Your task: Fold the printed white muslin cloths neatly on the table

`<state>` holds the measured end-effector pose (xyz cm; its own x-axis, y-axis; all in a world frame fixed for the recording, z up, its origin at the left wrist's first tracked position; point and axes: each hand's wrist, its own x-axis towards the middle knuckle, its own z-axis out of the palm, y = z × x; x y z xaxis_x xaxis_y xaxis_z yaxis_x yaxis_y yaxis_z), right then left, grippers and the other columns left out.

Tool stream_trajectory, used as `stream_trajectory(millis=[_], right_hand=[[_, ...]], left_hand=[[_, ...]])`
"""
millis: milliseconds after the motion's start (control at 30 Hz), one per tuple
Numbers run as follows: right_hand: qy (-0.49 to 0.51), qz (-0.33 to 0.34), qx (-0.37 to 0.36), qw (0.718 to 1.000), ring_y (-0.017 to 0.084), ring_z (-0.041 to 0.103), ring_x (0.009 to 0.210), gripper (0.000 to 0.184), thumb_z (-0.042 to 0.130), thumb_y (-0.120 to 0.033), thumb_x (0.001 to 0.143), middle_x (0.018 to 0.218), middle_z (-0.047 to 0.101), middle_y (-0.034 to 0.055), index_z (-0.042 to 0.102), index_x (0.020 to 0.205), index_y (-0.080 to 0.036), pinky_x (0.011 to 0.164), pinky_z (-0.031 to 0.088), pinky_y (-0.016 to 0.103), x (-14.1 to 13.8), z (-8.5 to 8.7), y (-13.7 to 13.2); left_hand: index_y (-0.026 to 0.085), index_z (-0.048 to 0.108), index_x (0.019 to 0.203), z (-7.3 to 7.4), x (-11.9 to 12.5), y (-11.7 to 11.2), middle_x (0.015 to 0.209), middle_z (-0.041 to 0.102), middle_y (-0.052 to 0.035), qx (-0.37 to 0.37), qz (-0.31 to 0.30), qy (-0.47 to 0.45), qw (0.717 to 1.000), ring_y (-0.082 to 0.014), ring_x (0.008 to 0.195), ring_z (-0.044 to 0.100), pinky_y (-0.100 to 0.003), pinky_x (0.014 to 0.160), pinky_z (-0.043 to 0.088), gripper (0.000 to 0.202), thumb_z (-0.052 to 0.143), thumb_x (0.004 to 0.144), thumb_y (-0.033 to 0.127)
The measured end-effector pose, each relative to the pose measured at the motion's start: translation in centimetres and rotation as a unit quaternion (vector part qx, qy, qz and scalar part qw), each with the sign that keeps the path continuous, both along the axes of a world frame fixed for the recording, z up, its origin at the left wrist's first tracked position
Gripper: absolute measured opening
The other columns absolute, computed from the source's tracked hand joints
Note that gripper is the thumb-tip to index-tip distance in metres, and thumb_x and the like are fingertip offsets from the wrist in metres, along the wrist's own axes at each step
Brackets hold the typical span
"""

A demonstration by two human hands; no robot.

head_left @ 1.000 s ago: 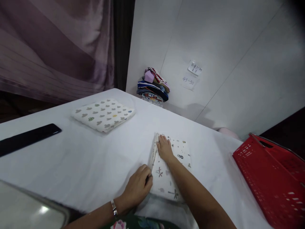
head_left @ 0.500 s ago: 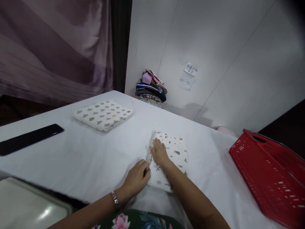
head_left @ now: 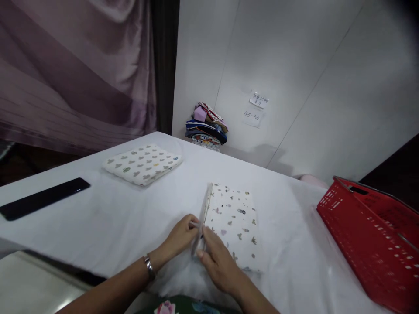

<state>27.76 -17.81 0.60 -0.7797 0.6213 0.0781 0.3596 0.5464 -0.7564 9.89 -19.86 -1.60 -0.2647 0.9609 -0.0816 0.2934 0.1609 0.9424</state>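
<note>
A folded white cloth printed with small plants and shapes lies on the table in front of me. My left hand, with a metal bracelet at the wrist, is closed at the cloth's left edge and pinches a bit of it between thumb and fingers. Just nearer to me, my right hand grips the same edge by its lower left corner, thumb below and fingers above. Part of the edge between the hands is blurred. Farther left, a second folded cloth with grey cloud-like prints lies flat.
A long black flat object lies on the left of the white-covered table. To the right stands a red perforated plastic basket. Folded clothes are stacked at the back by the wall, with paper notes above.
My right hand has slid from the cloth's top, near its far left corner, toward me to the near left edge, where it now grips. My left hand has moved slightly up and left.
</note>
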Motion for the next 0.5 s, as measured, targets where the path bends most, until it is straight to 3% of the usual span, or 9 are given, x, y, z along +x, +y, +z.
stream_trajectory(millis=[67,133,200,300,400,500], right_hand=[[0.022,0.01,-0.027,0.999,0.02,0.039,0.128,0.049,0.045,-0.044,0.089,0.139,0.043,-0.0004,0.039,0.137,-0.033,0.107,0.032,0.042,1.8,0.5,0.0],[0.047,-0.042,-0.021,0.998,0.021,0.045,0.124,0.042,0.045,-0.043,0.089,0.132,0.052,0.0016,0.05,0.129,-0.03,0.105,0.036,0.042,4.0,0.7,1.2],[0.067,-0.157,0.028,0.985,0.023,0.045,0.123,0.042,0.047,-0.043,0.088,0.129,0.054,0.0051,0.056,0.124,-0.025,0.106,0.034,0.044,6.3,0.3,3.4],[0.061,-0.321,0.07,0.943,0.028,0.04,0.127,0.051,0.052,-0.046,0.083,0.134,0.048,0.0106,0.054,0.126,-0.018,0.106,0.031,0.048,9.6,-1.0,7.3],[0.06,-0.388,-0.049,0.918,0.029,0.051,0.117,0.063,0.054,-0.046,0.079,0.132,0.049,0.0152,0.046,0.132,-0.014,0.094,0.045,0.045,11.6,-2.1,9.8],[0.105,-0.373,-0.168,0.906,0.025,0.061,0.104,0.069,0.053,-0.045,0.079,0.122,0.057,0.0152,0.037,0.138,-0.013,0.083,0.052,0.037,11.7,-2.4,10.3]], left_hand=[[0.018,0.051,0.099,0.2,-0.4,1.3,0.079,0.064,-0.0012,-0.032,0.012,-0.015,0.999,-0.0171,0.073,0.061,-0.028,0.065,0.046,0.028,0.049,0.074,0.03],[0.016,0.05,0.109,0.4,-0.6,2.7,0.098,0.065,-0.0071,-0.048,0.026,-0.007,0.999,-0.019,0.082,0.062,-0.028,0.069,0.047,0.041,0.051,0.075,0.038],[0.016,0.048,0.116,0.5,-0.5,4.3,0.114,0.06,-0.0109,-0.053,0.034,0.019,0.998,-0.02,0.091,0.062,-0.028,0.074,0.047,0.049,0.053,0.075,0.043],[0.016,0.042,0.125,0.6,-0.2,6.3,0.116,0.06,-0.0113,-0.066,0.023,0.058,0.996,-0.0202,0.089,0.062,-0.028,0.075,0.045,0.06,0.055,0.075,0.045],[0.013,0.035,0.132,0.8,0.3,7.5,0.109,0.062,-0.0115,-0.078,0.017,0.077,0.994,-0.0208,0.082,0.062,-0.028,0.07,0.044,0.069,0.056,0.074,0.045],[0.012,0.031,0.134,1.2,0.6,7.9,0.105,0.063,-0.012,-0.091,0.028,0.069,0.993,-0.0215,0.079,0.062,-0.029,0.067,0.044,0.075,0.057,0.073,0.046]])
